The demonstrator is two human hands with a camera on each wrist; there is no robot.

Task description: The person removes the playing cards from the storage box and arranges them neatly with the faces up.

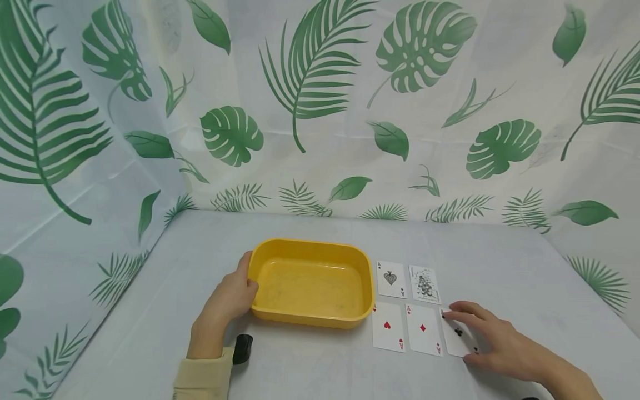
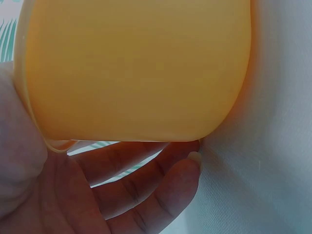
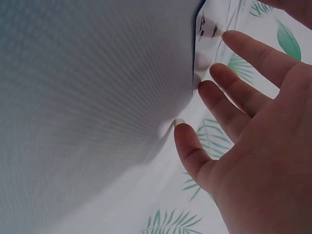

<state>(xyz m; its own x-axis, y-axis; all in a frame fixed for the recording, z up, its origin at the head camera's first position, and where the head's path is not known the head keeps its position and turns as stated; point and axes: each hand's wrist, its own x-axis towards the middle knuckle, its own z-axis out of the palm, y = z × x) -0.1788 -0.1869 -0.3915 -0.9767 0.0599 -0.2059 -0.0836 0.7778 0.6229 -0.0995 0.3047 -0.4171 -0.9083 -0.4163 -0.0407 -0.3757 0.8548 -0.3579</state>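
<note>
My left hand (image 1: pixel 227 297) grips the left end of a yellow plastic tray (image 1: pixel 312 321), thumb over the rim and fingers behind it. In the left wrist view, the fingers (image 2: pixel 146 190) lie along the tray's outer wall (image 2: pixel 136 73). At the right, my right hand (image 1: pixel 500 341) reaches over the ace of clubs (image 1: pixel 456 333), its relaxed, spread fingertips on the card. Left of that card are the ace of diamonds (image 1: pixel 423 329) and the ace of hearts (image 1: pixel 388 326). Behind these lie the ace of spades (image 1: pixel 391 279) and a joker (image 1: pixel 425 284), all face up.
The tray stands on a pale cloth-covered table (image 1: pixel 310 366), its right side overlapping the ace of hearts' edge in the head view. A leaf-patterned sheet (image 1: pixel 330 155) rises behind the table and at both sides. A black strap piece (image 1: pixel 243 348) shows by the left wrist.
</note>
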